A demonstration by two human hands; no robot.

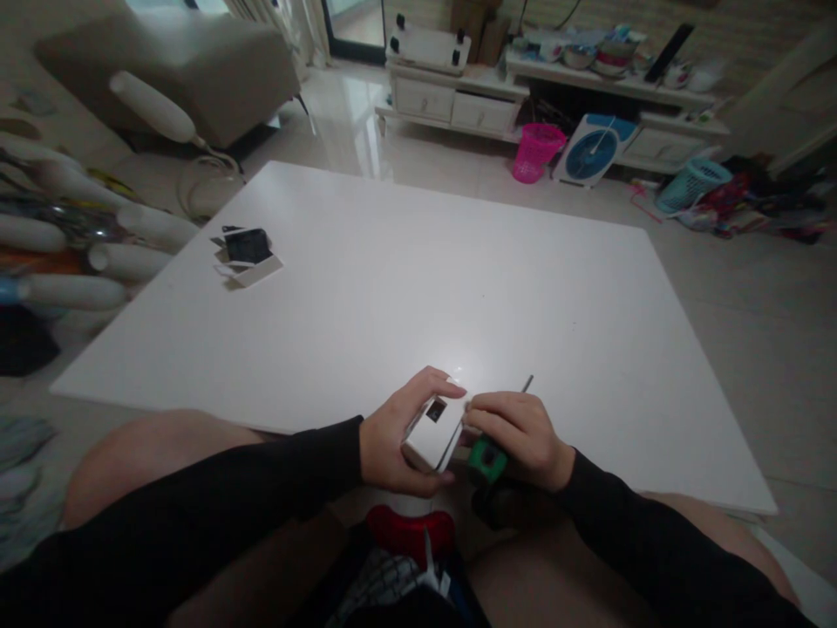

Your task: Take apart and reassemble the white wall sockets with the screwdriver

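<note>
My left hand (398,440) is wrapped around a small white plastic case (439,433) with a dark square window in its top face. The case is held tilted over the near edge of the white table. My right hand (516,432) is closed around a screwdriver (487,455); its green and black handle shows below the palm, and its thin metal shaft points away past the knuckles. The right fingertips also touch the right edge of the white case. What they pinch there, if anything, is hidden.
On the table's (555,279) far left lies an open white box (261,269) with a dark device (248,246) on it. White bottle-like cylinders (75,290) crowd the left side. Beyond the table stand a pink basket (536,153), a blue fan (592,153) and a low cabinet (425,100).
</note>
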